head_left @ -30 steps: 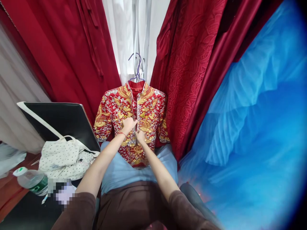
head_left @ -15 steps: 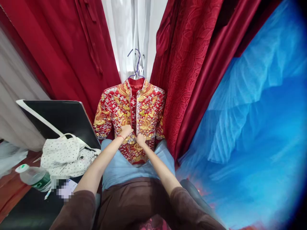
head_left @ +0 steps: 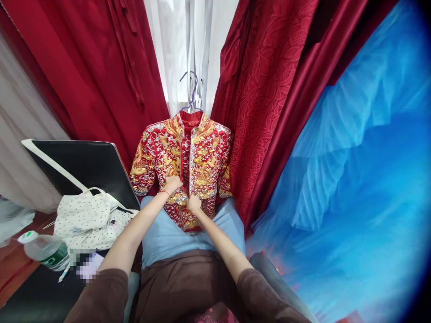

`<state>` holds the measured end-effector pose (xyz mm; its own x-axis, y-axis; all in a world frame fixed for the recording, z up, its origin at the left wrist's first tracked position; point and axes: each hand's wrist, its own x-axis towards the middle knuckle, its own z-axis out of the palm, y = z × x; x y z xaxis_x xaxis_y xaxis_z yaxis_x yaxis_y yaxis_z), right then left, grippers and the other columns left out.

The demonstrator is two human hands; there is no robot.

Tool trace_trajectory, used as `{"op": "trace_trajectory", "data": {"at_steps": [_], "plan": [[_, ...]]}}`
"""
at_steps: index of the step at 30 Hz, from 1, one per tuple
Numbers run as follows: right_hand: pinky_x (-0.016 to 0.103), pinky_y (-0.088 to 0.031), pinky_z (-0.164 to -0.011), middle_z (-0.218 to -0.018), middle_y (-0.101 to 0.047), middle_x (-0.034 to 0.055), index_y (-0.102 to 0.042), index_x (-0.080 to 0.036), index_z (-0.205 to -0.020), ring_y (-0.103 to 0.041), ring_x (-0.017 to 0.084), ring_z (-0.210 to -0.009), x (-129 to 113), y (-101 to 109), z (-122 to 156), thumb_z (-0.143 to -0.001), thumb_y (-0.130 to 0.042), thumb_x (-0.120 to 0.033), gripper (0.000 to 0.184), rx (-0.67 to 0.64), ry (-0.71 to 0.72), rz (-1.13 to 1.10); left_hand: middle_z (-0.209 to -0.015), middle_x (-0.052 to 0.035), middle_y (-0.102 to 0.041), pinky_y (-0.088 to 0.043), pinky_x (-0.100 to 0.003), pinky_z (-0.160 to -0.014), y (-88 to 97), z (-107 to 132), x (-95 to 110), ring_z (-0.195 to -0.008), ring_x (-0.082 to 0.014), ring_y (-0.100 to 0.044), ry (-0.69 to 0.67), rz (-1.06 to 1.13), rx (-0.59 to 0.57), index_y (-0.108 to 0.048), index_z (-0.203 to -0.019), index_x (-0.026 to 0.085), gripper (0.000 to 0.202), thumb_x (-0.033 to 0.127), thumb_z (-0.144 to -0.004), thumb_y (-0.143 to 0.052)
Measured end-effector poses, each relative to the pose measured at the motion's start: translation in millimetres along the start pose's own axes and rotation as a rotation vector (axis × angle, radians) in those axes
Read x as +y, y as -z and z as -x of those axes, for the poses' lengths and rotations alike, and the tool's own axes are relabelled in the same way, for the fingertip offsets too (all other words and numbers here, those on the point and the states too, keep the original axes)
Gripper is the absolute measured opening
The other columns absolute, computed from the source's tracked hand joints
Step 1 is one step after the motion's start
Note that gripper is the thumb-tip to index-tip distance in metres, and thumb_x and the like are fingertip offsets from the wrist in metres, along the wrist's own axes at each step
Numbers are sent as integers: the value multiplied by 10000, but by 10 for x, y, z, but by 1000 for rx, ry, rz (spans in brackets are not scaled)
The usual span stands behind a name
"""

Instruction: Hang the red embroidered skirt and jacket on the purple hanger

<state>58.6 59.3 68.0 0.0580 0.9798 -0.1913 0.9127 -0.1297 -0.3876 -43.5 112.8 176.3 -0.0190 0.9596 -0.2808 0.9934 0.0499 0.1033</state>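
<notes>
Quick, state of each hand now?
Left hand: closed, holding the embroidered jacket by one front edge.
Right hand: closed, holding the jacket by its other front edge.

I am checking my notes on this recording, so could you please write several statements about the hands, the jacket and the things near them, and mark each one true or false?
1. The left hand grips the front edge of the embroidered jacket. True.
2. The right hand is at the jacket's collar. False: it is at the jacket's front edge, near the hem.
3. The hook of the purple hanger shows above the collar. True.
4. The red bracelet is on the right wrist. False: it is on the left wrist.
5. The bottle has its cap on. True.
</notes>
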Motion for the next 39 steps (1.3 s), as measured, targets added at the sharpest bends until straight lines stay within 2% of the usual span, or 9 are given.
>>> {"op": "trace_trajectory", "data": {"at_steps": [5, 11, 15, 20, 23, 26, 31, 35, 39], "plan": [[366, -545, -927, -1228, -656, 126, -635, -151, -1232, -655, 211, -1095, 181, 89, 76, -989, -552, -350, 325, -72, -77, 38, -778, -157, -759, -478, -372, -825, 169, -18, -235, -860, -301, -734, 85, -4, -10, -746, -693, 153, 218, 252, -813, -593], [436, -554, -923, -1285, -601, 103, -579, -167, -1282, -627, 218, -1096, 362, 554, 97, -958, -611, -385, 393, -132, -103, 127, -811, -133, -766, -503, -353, -831, 530, 123, -837, -880, -305, -738, 166, -8, -35, -750, -734, 189, 277, 466, -722, -747], [344, -551, -850, -1121, -695, 143, -694, -135, -1118, -676, 242, -1014, 25, 1058, 68, -882, -700, -345, 316, -92, 46, 169, -1161, -230, -709, -508, -417, -917, 645, 331, -670, -1119, -373, -667, 113, 33, 293, -668, -1171, 99, 668, 605, -739, -720], [381, -480, -947, -1229, -653, 209, -612, -131, -1266, -618, 280, -1162, -421, 2002, 44, -1021, -353, -354, 420, 288, 223, 200, -1617, -306, -206, -239, -507, -1209, 749, 455, -8, -1526, -394, -185, -166, 120, 970, -273, -1521, 6, 859, 428, -865, -633], [431, -463, -935, -1226, -620, 231, -564, -92, -1253, -576, 318, -1157, -564, 2573, -9, -986, -382, -314, 392, 779, 363, 223, -1656, -281, -32, -87, -525, -1245, 890, 368, 255, -1553, -369, 27, -211, 177, 1059, -163, -1565, 9, 927, 345, -850, -647], [512, -388, -989, -1303, -543, 267, -485, -49, -1312, -492, 373, -1205, -613, 2956, -138, -915, -519, -371, 512, 995, 389, 239, -1648, -301, 13, -74, -522, -1243, 1050, 246, 281, -1548, -382, 60, -47, 269, 1089, -67, -1575, -17, 1066, 317, -787, -703], [539, -321, -1010, -1298, -545, 250, -411, -52, -1357, -476, 383, -1189, -605, 3117, -426, -829, -605, -564, 760, 856, 429, 100, -1633, -292, -166, -204, -535, -1206, 1328, 176, -201, -1542, -379, -121, 221, 372, 1045, -121, -1581, 55, 1013, 233, -757, -684], [532, -313, -1004, -1191, -618, 202, -503, -107, -1199, -513, 369, -1147, -619, 3110, -520, -840, -556, -589, 603, 798, 444, -32, -1293, -214, -644, -321, -559, -1113, 1654, 247, -686, -1282, -359, -559, 174, 356, 939, -450, -1432, 152, 560, 202, -877, -511], [557, -309, -1011, -1108, -662, 178, -544, -123, -1134, -550, 368, -1104, -597, 3168, -519, -827, -568, -560, 535, 772, 442, -80, -1176, -151, -714, -418, -486, -982, 1985, 328, -923, -1137, -353, -642, 136, 317, 962, -626, -1236, 231, 367, 261, -887, -515]]}}
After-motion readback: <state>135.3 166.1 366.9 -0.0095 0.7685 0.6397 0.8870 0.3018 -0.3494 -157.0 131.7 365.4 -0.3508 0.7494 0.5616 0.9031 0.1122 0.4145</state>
